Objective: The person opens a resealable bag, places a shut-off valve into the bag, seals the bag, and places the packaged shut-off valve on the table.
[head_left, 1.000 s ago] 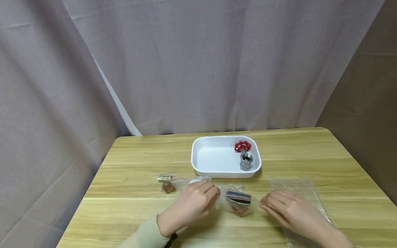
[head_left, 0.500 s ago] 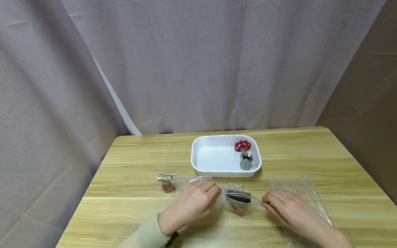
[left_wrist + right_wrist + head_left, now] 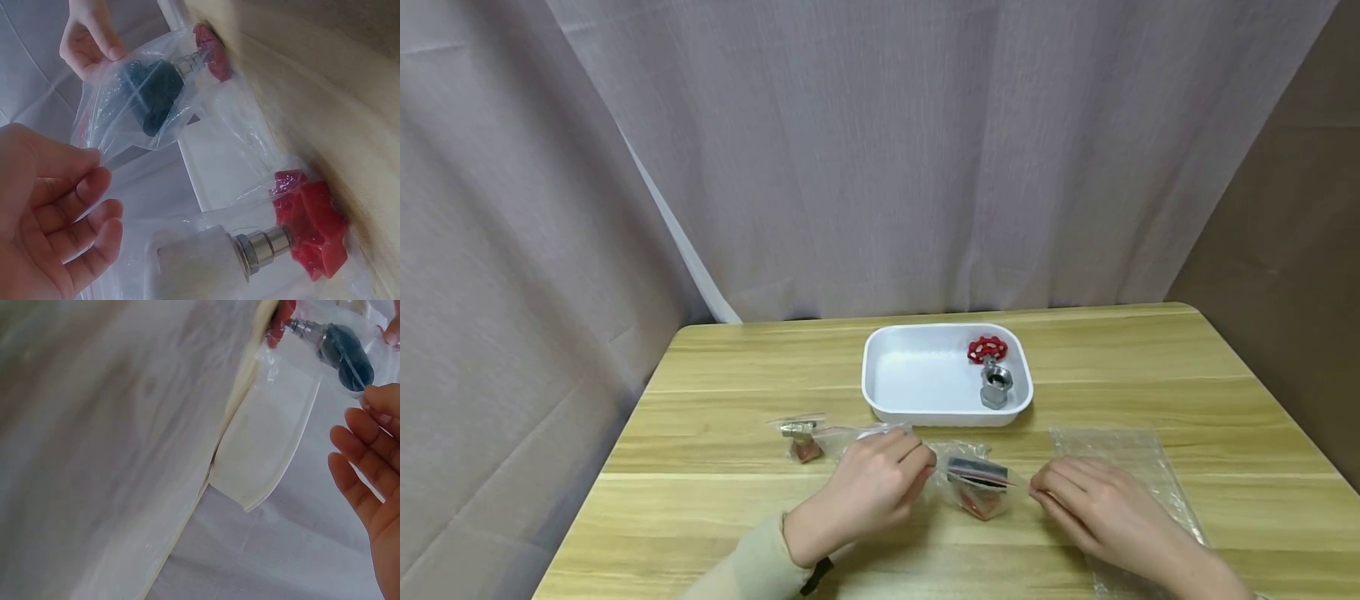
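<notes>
A clear zip-lock bag [image 3: 981, 504] is stretched between my two hands. Inside it sits a valve with a dark body [image 3: 153, 94] and a red handwheel [image 3: 213, 52] at the bottom. My left hand [image 3: 880, 479] pinches one end of the bag's top edge between thumb and index finger. At the opposite corner, my right hand [image 3: 1093, 504] pinches the same edge, its other fingers loosely bent. Below the left hand, the left wrist view shows a second bagged valve with a white body [image 3: 197, 265] and a red handwheel [image 3: 315, 231].
Behind the hands stands a white tray [image 3: 917, 412], with a silver valve [image 3: 996, 387] with a red handwheel at its right end. A bagged brass-coloured valve [image 3: 803, 442] is on the left. Under the right forearm lies a flat clear bag [image 3: 1116, 446] on the wooden table [image 3: 700, 500].
The bag's top edge bowed upward half a second ago and now runs straighter between the hands. Both hands have kept nearly the same place and hold.
</notes>
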A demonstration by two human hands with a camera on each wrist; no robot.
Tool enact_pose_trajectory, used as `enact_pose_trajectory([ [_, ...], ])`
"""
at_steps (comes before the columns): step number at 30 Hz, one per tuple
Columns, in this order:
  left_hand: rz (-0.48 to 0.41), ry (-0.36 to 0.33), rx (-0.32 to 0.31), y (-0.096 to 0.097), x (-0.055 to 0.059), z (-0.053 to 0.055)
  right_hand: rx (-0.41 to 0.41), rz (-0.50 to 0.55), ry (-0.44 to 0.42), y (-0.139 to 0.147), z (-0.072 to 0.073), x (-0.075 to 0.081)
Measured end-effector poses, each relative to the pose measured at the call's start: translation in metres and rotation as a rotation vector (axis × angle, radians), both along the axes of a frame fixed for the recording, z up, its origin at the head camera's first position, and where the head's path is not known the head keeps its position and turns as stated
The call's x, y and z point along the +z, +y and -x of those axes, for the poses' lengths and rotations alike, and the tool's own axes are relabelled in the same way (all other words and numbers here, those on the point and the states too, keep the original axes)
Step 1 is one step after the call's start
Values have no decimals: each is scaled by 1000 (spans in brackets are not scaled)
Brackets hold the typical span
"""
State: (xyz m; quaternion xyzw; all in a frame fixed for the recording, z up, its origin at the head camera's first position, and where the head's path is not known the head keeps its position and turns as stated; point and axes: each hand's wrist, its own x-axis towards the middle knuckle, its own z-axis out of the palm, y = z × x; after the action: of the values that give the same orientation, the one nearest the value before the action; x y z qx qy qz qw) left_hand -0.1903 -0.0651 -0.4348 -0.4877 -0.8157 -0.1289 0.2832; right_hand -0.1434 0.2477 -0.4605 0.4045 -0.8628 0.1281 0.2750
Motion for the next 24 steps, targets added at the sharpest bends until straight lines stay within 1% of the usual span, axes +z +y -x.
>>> enact_pose_trajectory([
  [7, 16, 18, 1, 1, -2, 1, 14, 15, -24, -1, 0, 0],
  [13, 23, 13, 0, 0, -1, 1, 29, 43, -8, -2, 2, 0],
  [14, 21, 20, -1, 0, -1, 1, 31, 49, -3, -2, 2, 0],
  [20, 39, 68, -1, 1, 0, 1, 16, 53, -46, -1, 1, -1],
  [24, 45, 73, -10, 2, 1, 1, 12, 48, -53, -2, 0, -1],
])
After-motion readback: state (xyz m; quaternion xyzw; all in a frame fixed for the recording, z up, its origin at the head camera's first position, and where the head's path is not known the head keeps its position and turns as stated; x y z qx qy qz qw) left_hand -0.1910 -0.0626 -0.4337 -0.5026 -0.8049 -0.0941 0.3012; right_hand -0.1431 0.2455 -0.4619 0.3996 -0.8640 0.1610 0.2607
